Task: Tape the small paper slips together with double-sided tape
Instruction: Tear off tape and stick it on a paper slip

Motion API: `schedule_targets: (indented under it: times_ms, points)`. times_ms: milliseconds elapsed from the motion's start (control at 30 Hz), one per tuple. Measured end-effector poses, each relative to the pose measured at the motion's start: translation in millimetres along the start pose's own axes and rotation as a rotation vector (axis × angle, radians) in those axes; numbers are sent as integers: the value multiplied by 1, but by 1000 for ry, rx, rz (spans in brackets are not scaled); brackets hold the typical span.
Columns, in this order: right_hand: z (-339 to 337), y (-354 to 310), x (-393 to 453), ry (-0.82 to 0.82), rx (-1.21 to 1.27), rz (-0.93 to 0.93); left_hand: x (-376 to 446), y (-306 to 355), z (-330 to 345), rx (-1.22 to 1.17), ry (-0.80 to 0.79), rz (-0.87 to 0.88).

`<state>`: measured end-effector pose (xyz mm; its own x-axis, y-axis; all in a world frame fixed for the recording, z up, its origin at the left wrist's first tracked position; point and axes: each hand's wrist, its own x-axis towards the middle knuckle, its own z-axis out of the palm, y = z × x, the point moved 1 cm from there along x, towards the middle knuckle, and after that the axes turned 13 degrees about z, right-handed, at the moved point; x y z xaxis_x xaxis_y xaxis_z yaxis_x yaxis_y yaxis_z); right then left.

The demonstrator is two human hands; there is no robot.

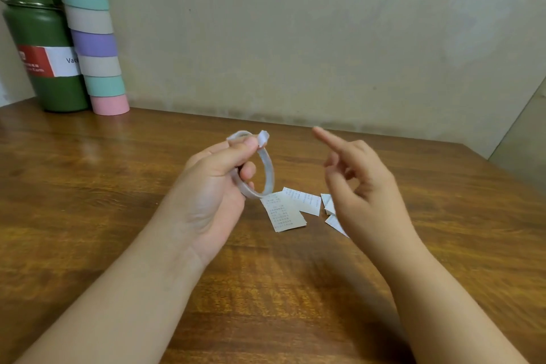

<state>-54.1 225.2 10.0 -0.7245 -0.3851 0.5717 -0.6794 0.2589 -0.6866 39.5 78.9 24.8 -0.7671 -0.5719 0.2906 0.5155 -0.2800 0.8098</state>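
Wood-grain table [88, 186] against a pale patterned wall [295, 38] was the setting as I worked above it with both bare hands. My left hand [212, 186] had its grip closed on the tape roll [267, 174], a thin whitish ring of double-sided tape held upright in the air, thumb pressed on its upper rim and fingers curled through the hoop. A short loose tape end [263, 136] stood up from the top of the ring, just past my thumb tip. My right hand [360, 180] hovered apart from the roll and held nothing; its grip was loose and open, the forefinger stretched out toward the tape end, the other fingers lightly bent.

Below and between the hands, the paper slips [285, 211] lay flat on the table: two printed pieces overlapping at a corner, directly under the roll. Just to their right, smaller white scraps [328, 204] lay partly hidden behind my right hand, their count unclear.

At the table's far left corner, against the wall, stood a dark green flask [50, 68] with a red-and-white label. Touching its right side was a tall stack of pastel rolls [94, 38] in purple, mint, beige and pink, leaning slightly in the wide-angle view.
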Motion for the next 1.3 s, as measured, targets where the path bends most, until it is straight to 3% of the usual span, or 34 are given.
schedule_targets:
  times_ms: [100,333,567,800,1300]
  points:
    - [-6,-1,2,116,22,68,-2,-1,1,183,12,85]
    - [3,-21,-7,187,-99,-93,-12,-11,11,518,-188,255]
    - [1,-23,-8,234,-63,0,-18,-18,13,816,-368,487]
    - [-4,-26,-6,67,164,318,-18,-18,11,858,-391,511]
    - [-7,-26,-6,-11,256,404,-15,-17,8,829,-402,495]
